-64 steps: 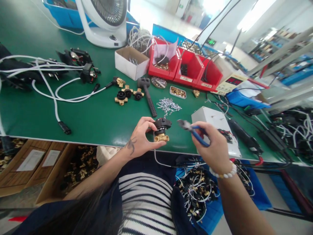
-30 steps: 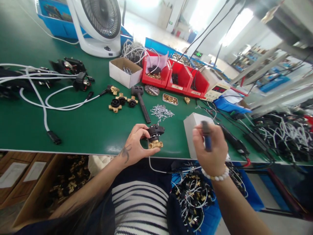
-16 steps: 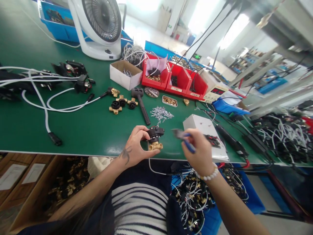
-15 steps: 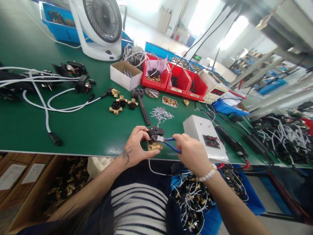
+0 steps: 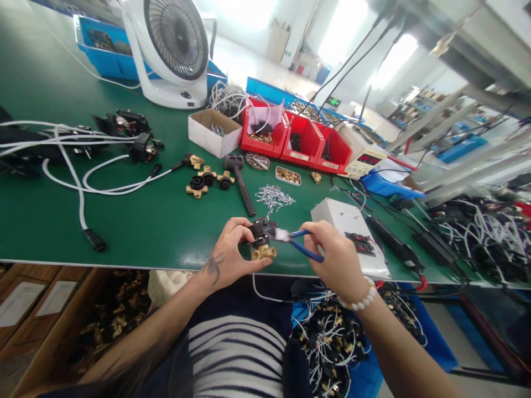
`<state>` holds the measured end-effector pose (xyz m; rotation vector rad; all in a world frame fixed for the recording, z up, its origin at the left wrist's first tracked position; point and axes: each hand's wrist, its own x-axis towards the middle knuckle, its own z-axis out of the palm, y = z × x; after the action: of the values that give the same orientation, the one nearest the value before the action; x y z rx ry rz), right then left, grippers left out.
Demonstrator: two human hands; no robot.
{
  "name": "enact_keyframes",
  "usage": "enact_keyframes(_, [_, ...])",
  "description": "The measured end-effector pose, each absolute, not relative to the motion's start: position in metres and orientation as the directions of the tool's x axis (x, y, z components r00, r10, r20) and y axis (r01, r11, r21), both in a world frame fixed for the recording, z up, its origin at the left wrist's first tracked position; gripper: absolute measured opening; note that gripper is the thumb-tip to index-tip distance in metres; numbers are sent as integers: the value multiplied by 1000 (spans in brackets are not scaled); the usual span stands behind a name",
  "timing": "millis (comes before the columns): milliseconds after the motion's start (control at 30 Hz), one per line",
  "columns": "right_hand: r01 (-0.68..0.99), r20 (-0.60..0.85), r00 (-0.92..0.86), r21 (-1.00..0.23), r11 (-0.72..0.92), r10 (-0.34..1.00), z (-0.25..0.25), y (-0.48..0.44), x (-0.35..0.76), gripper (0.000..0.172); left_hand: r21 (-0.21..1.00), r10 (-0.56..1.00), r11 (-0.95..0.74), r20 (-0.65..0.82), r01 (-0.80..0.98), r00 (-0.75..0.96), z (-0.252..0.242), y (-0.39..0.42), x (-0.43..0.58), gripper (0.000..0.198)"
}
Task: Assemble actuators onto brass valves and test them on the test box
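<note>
Near the table's front edge, my left hand (image 5: 233, 247) grips a brass valve (image 5: 264, 252) with a black housing on top, thumb below and fingers at its upper left. A white cable runs down from it. My right hand (image 5: 336, 257) is closed around the blue handles of a pair of pliers (image 5: 283, 235). The jaws point left and reach the right side of the black housing; whether they touch it I cannot tell. Just behind lie a pile of small silver clips (image 5: 274, 197) and a black hammer (image 5: 240, 179).
Several brass fittings (image 5: 197, 186) lie left of the hammer. A grey metal box (image 5: 338, 221) stands to the right, beside a black power screwdriver (image 5: 394, 243). Red bins (image 5: 302, 143), a white carton (image 5: 215, 132) and a fan (image 5: 174, 50) line the back. White cables (image 5: 83, 190) spread at left.
My right hand and the pliers have moved a little right, away from the middle of the valve, uncovering more of its black neck. The left hand keeps its hold.
</note>
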<state>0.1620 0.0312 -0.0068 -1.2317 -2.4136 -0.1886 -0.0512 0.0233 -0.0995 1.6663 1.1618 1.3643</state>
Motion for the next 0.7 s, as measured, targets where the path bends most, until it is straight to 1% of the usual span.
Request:
enact_keyframes(33, [791,534,-454,-126,598,713,-5,31,162,17,906,930,-367,364,211,52,-100,23,-51,37])
enact_keyframes(67, [784,611,-393,-168,598,687,-3,30,162,15,907,930,-366,363,209,55,-100,23,-51,37])
enact_keyframes(100, [786,633,-369,-178,592,681,-3,30,162,15,907,930,-366,363,209,55,-99,24,-51,37])
enact_keyframes(133, [802,600,-390,-151,578,698,-3,30,162,16,906,929,-368,366,210,54,-99,24,-52,38])
enact_keyframes(167, [820,516,-444,-94,564,733,-5,30,163,19,904,928,-371,369,214,53,-99,24,-52,38])
enact_keyframes(233, [828,295,-545,42,559,785,-6,31,163,25,898,926,-377,375,228,55,-98,24,-52,39])
enact_keyframes(267, [825,252,-560,76,560,789,-6,32,163,27,896,925,-378,376,233,56,-97,24,-51,38])
enact_keyframes(300, [827,281,-552,68,557,785,-5,32,163,26,896,925,-378,376,234,57,-97,24,-51,38])
enact_keyframes(400, [821,558,-423,-97,562,714,-2,31,163,20,900,929,-368,366,233,55,-96,23,-51,37])
enact_keyframes(433, [813,607,-392,-122,569,691,-3,30,163,19,901,930,-365,364,235,50,-96,23,-51,37])
enact_keyframes(467, [815,602,-404,-105,570,689,-4,29,163,20,901,931,-362,362,238,45,-96,23,-51,38])
enact_keyframes(500, [828,545,-443,-55,558,712,-6,29,162,23,901,932,-360,362,241,38,-96,23,-50,38])
enact_keyframes(567, [841,327,-529,76,536,783,-8,29,162,30,900,930,-361,366,246,25,-96,23,-50,39])
enact_keyframes(600, [836,254,-547,118,535,798,-9,29,162,32,897,928,-364,372,251,20,-96,23,-49,40])
enact_keyframes(633, [835,249,-549,118,538,798,-8,29,162,32,892,925,-370,379,259,16,-96,24,-49,41])
enact_keyframes(667, [836,308,-537,76,543,785,-6,30,162,31,887,922,-376,387,268,14,-96,24,-49,42])
enact_keyframes(700, [833,401,-511,11,554,760,-4,30,163,29,882,919,-381,393,276,13,-96,25,-48,42])
